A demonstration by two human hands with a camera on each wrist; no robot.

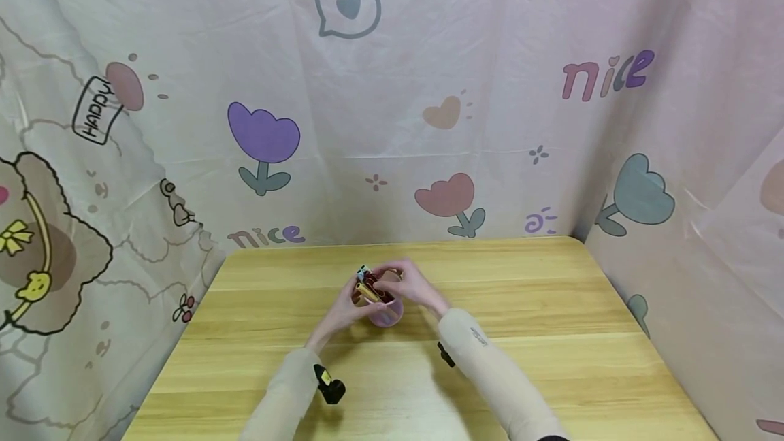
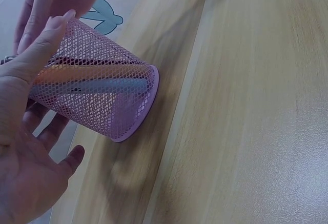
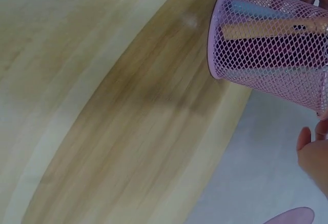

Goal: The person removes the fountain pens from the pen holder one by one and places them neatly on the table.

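Observation:
A pink mesh pen holder (image 2: 102,101) is in my left hand (image 1: 343,308), thumb on one side and fingers round the other in the left wrist view. Through its mesh show an orange pen-like stick (image 3: 256,29), a blue one (image 3: 256,8) and something dark red (image 3: 266,52). Their upper ends stick out of the mouth between my hands in the head view. My right hand (image 1: 413,284) is at the mouth, thumb and fingers bent over the dark red thing (image 1: 386,295). Whether it pinches that, or only touches the rim, is hidden.
A light wooden table (image 1: 551,332) lies under both hands. Behind it hangs a patterned cloth (image 1: 380,87), with more cloth along the left and right sides. Dark wrist devices (image 1: 331,386) sit on the sleeves.

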